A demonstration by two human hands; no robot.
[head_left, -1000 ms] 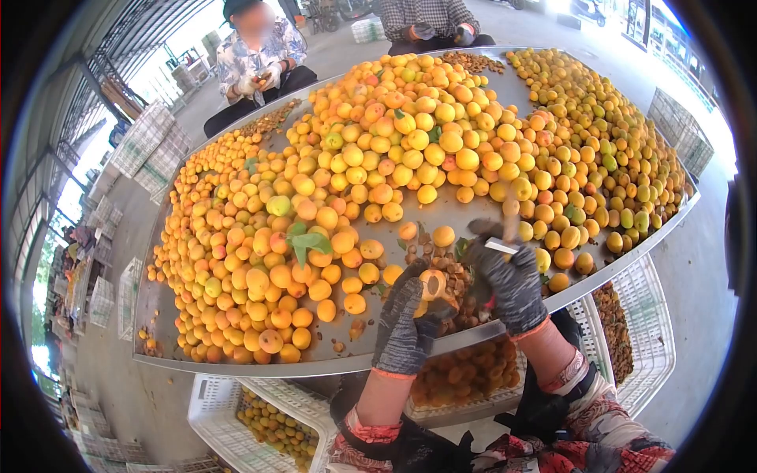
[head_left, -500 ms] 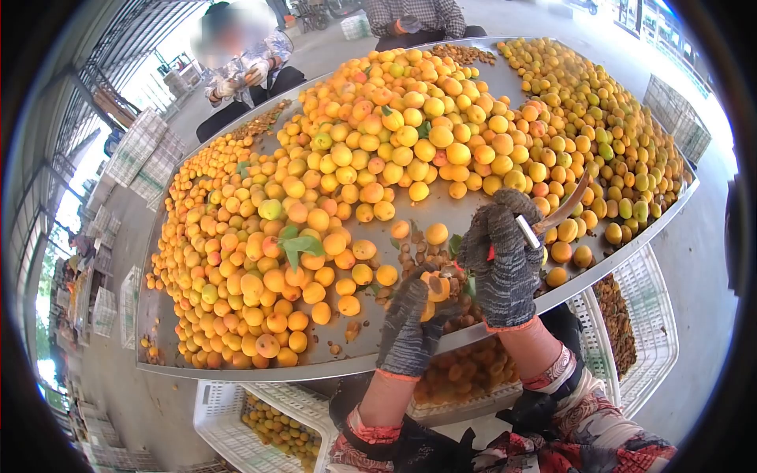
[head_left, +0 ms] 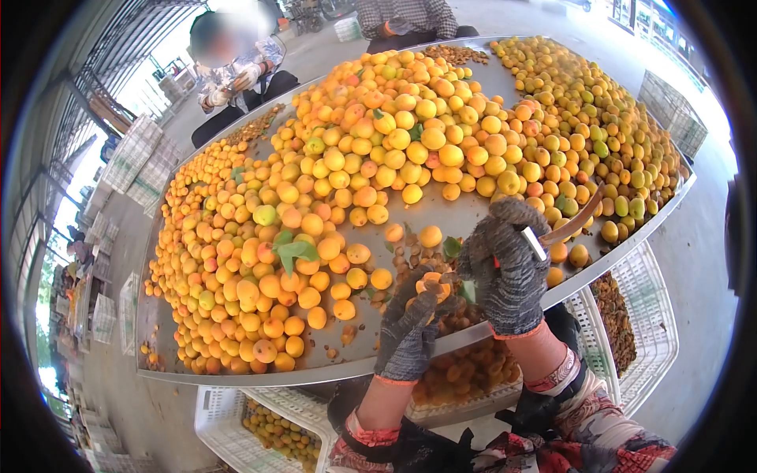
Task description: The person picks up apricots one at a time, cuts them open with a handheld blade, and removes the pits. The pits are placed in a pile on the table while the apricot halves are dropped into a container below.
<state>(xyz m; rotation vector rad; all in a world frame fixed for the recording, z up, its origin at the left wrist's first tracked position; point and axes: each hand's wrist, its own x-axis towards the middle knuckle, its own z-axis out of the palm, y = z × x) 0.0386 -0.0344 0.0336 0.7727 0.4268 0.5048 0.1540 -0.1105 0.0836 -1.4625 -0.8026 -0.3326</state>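
Note:
Both hands wear dark grey knitted gloves with orange cuffs, near the front edge of a metal table (head_left: 347, 372). My left hand (head_left: 408, 331) is closed round an orange apricot (head_left: 433, 285) that looks split open. To its right, my right hand (head_left: 509, 264) is wrapped round a tool (head_left: 536, 243) with a pale metal end; a curved brown strip (head_left: 579, 219) extends from there to the upper right. Brown pits (head_left: 461, 317) lie between and behind the hands. A large heap of apricots (head_left: 371, 142) covers much of the table beyond them.
White crates (head_left: 219, 426) stand below the front edge, holding yellow-green fruit, orange halves and brown pits (head_left: 613, 323). Two people sit across the table, one with gloved hands (head_left: 236, 85). Stacked crates (head_left: 134, 154) are at the left and another stack (head_left: 670, 110) at the right.
The apricot in my left hand has opened out, and that hand has shifted slightly. My right hand has turned a little away from it. The whole view has moved slightly.

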